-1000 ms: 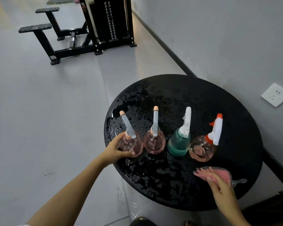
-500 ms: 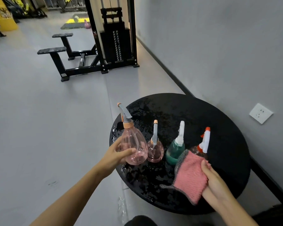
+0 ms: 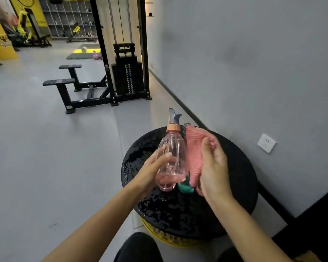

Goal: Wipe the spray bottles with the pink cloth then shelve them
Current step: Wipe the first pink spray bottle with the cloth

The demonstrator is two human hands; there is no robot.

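Now that the pink bottle is lifted off the wet table, L hand fingers are curling round it; R hand is pinching cloth against its side — wiping is starting, shelving pending.

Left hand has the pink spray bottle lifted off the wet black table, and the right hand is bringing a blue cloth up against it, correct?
Not quite: in the head view the cloth in the right hand is pink, not blue. The left hand does hold the pink spray bottle above the wet black table.
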